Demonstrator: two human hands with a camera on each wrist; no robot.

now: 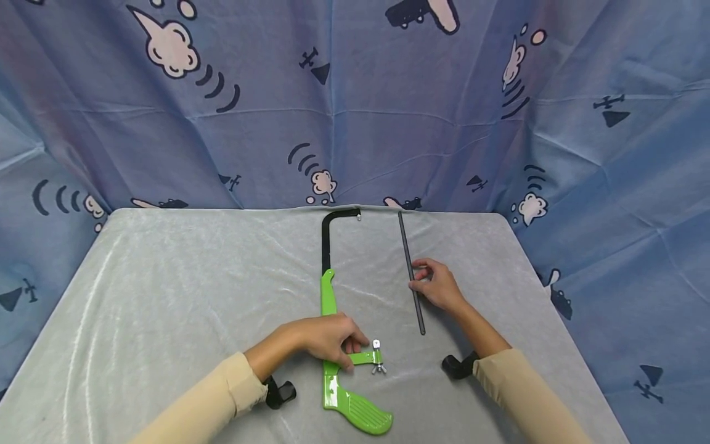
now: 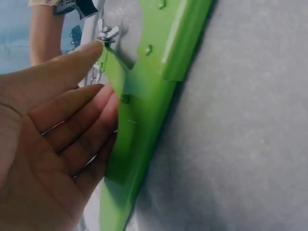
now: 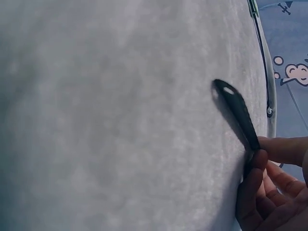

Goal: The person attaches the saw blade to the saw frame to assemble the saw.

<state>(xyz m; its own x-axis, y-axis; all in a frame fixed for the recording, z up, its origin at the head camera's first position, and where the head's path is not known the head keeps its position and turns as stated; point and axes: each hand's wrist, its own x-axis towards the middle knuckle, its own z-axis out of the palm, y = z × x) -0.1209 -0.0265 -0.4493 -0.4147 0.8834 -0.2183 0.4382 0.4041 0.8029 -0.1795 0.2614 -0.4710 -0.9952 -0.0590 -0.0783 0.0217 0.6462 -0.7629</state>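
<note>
A green hacksaw frame [image 1: 328, 296] with a black bow [image 1: 325, 246] lies lengthwise before me, its ridged handle [image 1: 366, 413] toward me. My left hand [image 1: 328, 336] grips it just above the handle, by the short side arm. The left wrist view shows the fingers [image 2: 79, 130] behind the green metal and the thumb near a wing nut [image 2: 109, 34]. To the right, my right hand [image 1: 440, 287] pinches a dark hacksaw blade [image 1: 406, 243] near its middle. The blade's end with a hole [image 3: 236, 108] points away from the fingers in the right wrist view.
A pale grey cloth covers the table [image 1: 194, 296]. Behind it and at the sides hangs a blue printed curtain [image 1: 377, 142]. Black wrist mounts [image 1: 280, 393] sit under both sleeves, close to the tabletop.
</note>
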